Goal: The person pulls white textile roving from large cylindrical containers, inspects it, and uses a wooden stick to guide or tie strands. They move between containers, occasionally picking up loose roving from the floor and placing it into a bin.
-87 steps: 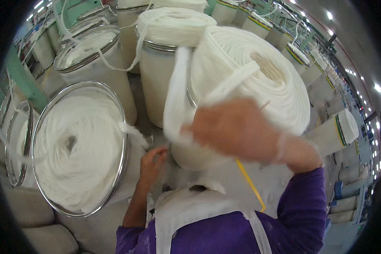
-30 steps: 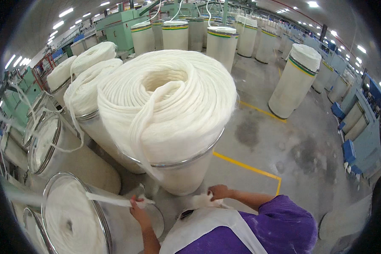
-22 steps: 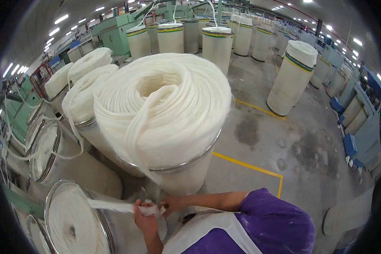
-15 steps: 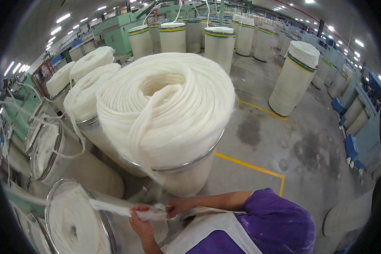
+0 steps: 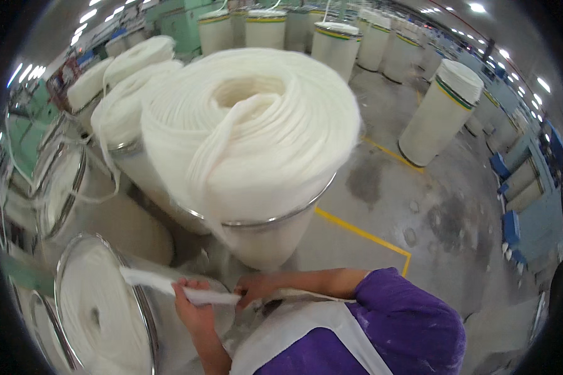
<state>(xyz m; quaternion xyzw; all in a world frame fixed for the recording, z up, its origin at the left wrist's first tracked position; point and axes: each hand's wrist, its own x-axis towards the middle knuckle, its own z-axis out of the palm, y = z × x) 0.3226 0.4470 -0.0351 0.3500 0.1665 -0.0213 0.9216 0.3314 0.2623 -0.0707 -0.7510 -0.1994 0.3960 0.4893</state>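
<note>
A thick white cotton sliver [image 5: 149, 280] stretches from the open can [image 5: 100, 312] at the lower left to my two hands. My left hand [image 5: 194, 307] is closed round it, the thumb and fingers on the band. Just to the right, my right hand [image 5: 255, 289] is closed at the end of the same sliver, its fingertips partly hidden. Straight ahead stands a tall can [image 5: 269, 240] with a big coil of sliver [image 5: 263, 162] bulging above its metal rim. A loose strand hangs down the coil's front, apart from my hands.
More sliver-filled cans [image 5: 81, 206] crowd the left side, with loose strands trailing between them. A banded can [image 5: 441, 115] stands on the grey floor at the right. Yellow lines [image 5: 363, 231] mark the floor, and blue-grey machinery [image 5: 532, 231] runs along the far right.
The view has shifted, so the cans sit higher in it. Both hands stay on the sliver; the stretch between them now looks narrower and more compact, with fewer wisps spreading near my right hand.
</note>
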